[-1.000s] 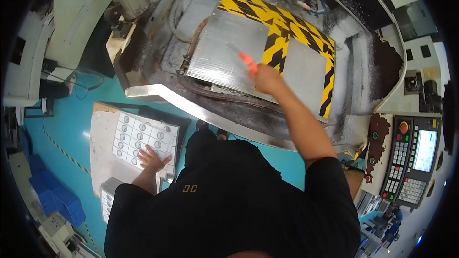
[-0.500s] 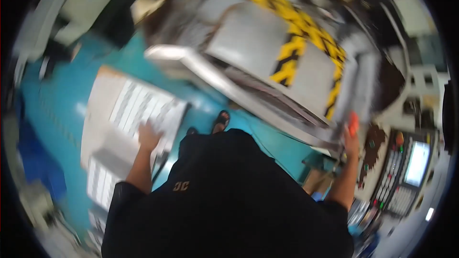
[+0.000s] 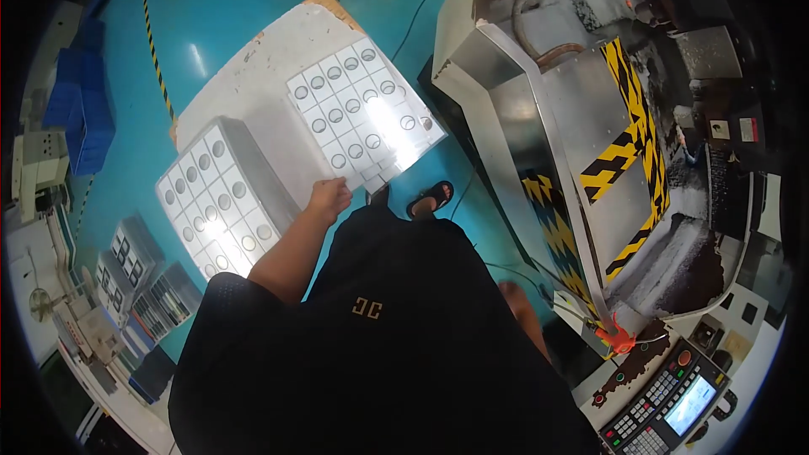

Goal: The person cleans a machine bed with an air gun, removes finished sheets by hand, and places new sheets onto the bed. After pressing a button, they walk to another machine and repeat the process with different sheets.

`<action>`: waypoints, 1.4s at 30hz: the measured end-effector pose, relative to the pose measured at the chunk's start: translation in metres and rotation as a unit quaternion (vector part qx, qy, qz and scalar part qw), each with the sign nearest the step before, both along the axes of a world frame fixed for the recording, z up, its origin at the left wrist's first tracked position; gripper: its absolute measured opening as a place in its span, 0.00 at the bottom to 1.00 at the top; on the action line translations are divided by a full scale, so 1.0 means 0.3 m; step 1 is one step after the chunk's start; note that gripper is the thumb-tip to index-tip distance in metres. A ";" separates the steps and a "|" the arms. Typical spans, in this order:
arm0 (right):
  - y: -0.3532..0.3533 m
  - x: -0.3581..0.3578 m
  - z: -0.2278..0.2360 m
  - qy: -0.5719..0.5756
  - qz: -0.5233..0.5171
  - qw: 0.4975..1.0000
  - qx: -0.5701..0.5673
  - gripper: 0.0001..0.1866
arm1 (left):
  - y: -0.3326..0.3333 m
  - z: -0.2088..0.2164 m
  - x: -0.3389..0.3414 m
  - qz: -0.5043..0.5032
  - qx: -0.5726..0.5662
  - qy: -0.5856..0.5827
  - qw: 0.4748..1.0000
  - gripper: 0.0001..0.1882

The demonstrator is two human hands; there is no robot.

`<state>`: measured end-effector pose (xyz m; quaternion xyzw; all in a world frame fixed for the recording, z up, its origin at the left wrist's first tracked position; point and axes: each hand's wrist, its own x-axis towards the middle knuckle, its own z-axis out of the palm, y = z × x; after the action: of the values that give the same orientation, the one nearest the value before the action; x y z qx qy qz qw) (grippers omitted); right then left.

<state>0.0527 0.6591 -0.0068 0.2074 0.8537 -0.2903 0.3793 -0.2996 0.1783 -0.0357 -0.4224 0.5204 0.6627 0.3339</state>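
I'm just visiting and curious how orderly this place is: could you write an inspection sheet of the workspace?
Surface: pale table, scuffed, its edge worn.
Job's things: white gridded panel with rows of circles on the table; similar stack to its lower left.
Clutter: blue bins at far left.
Hands: left hand at the panel's near edge, grip unclear; right hand low, partly hidden, grip unclear.
Cables: dark cable on the teal floor beyond the table.
Surroundings: machine with striped tape; orange tool at its near edge; lit screen.

Probably a workshop: machine control panel (image 3: 662, 402)
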 end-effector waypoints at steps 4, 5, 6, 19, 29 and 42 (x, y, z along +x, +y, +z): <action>-0.184 -0.487 0.121 0.179 -0.097 0.977 -0.057 0.22 | -0.004 0.074 -0.012 -0.026 -0.058 0.021 0.998 0.14; -0.237 -0.606 0.200 0.172 -0.070 0.982 -0.044 0.22 | -0.023 0.074 -0.016 -0.044 -0.064 0.064 0.995 0.16; -0.287 -0.709 0.275 0.166 -0.046 0.985 -0.029 0.23 | -0.036 0.077 -0.029 -0.065 -0.069 0.109 0.990 0.17; -0.463 -1.099 0.576 0.276 0.017 0.954 -0.114 0.25 | -0.050 0.418 -0.056 0.006 0.119 0.286 0.951 0.14; -0.070 -1.087 0.951 0.309 -0.157 0.769 -0.537 0.19 | 0.310 0.791 -0.219 -0.265 0.039 0.436 0.859 0.14; 0.636 -0.509 0.736 0.425 -0.624 0.582 -0.302 0.14 | 1.189 0.985 -0.447 -0.399 0.296 0.342 0.797 0.13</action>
<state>-0.1001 0.8499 0.2141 0.4158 0.4408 -0.7514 -0.2610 -0.4337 0.5349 0.2597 0.1964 0.5013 0.6939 0.4782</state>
